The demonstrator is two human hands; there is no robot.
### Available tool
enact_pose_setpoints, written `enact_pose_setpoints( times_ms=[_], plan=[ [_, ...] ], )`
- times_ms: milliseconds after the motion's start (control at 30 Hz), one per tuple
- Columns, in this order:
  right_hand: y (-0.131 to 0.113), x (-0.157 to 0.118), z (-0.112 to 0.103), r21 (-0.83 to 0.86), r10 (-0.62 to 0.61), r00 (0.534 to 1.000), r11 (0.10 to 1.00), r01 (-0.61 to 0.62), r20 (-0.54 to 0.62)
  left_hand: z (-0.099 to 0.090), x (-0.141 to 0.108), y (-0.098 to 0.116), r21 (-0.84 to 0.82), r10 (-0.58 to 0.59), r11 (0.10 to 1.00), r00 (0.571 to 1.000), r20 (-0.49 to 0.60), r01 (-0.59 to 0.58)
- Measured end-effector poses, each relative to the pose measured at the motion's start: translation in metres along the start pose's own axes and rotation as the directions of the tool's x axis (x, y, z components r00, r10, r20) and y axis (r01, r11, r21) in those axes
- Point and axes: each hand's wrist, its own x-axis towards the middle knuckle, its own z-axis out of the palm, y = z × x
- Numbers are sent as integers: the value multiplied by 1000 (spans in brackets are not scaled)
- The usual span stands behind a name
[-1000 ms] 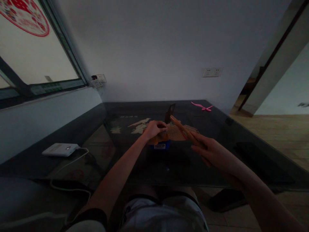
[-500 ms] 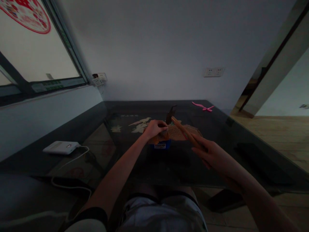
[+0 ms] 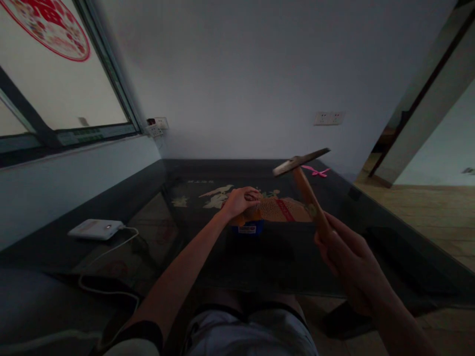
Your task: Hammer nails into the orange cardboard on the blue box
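Observation:
My right hand (image 3: 343, 244) is wrapped round the wooden handle of a hammer (image 3: 308, 198), whose metal head is raised above the table, up and to the right of my left hand. My left hand (image 3: 240, 202) is closed at the table's middle, on something brownish that its fingers mostly hide. Under that hand lies orange material (image 3: 248, 216) over a small blue box (image 3: 253, 227) with a white label. A tan speckled piece with a red band (image 3: 284, 210) lies just to the right.
On the dark glossy table (image 3: 237, 262), a white power bank (image 3: 96, 229) with a cable lies at the left. A pink ribbon (image 3: 317, 172) is at the back right, and a dark flat object (image 3: 408, 259) at the right. A wall stands behind.
The hammer has risen and moved right, away from my left hand, with my right hand round its handle. My left hand stays at the blue box. The view has shifted slightly.

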Motion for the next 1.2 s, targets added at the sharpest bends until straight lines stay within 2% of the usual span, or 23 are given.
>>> enact_pose_setpoints(
  times_ms=[133,233,300,333,433,467,533,600,633,700,800,900,1000,1100,1200],
  plan=[
    [8,-8,-10,265,-69,997,961,74,-28,-11,-2,7,32,66,998,992,-104,-63],
    [12,-9,-16,351,-93,990,935,50,107,-27,-13,17,27,73,997,961,-268,-69],
    [16,-10,-18,345,-46,979,938,-26,198,-39,-27,19,13,59,998,920,-388,-59],
    [19,-11,-18,340,-8,979,938,-64,206,-44,-37,17,4,46,999,895,-444,-49],
    [31,-15,-18,349,115,990,927,-135,76,-55,-73,-3,-34,-17,999,823,-567,-3],
    [35,-17,-18,357,146,989,923,-143,17,-57,-85,-14,-48,-57,998,812,-581,36],
    [44,-21,-21,374,180,982,916,-143,-65,-60,-106,-37,-85,-187,982,819,-542,168],
    [50,-25,-27,377,184,978,917,-134,-100,-58,-119,-55,-142,-335,942,869,-364,304],
    [51,-27,-31,361,181,978,923,-132,-105,-56,-123,-60,-165,-370,927,890,-265,336],
    [50,-29,-41,283,167,981,950,-132,-104,-48,-125,-61,-198,-385,912,917,-109,359],
    [46,-29,-58,77,106,993,992,-101,-60,-32,-118,-49,-246,-361,902,932,20,354],
    [45,-26,-75,-214,1,1000,977,0,6,-17,-106,-41,-297,-339,893,940,50,338],
    [49,-23,-86,-474,-57,998,878,68,36,-8,-96,-47,-333,-348,882,937,17,334],
    [55,-23,-88,-614,-39,994,784,94,102,-3,-88,-59,-390,-386,842,921,45,372],
    [59,-23,-83,-691,22,984,715,107,176,3,-79,-67,-433,-362,829,930,67,354]
  ],
)
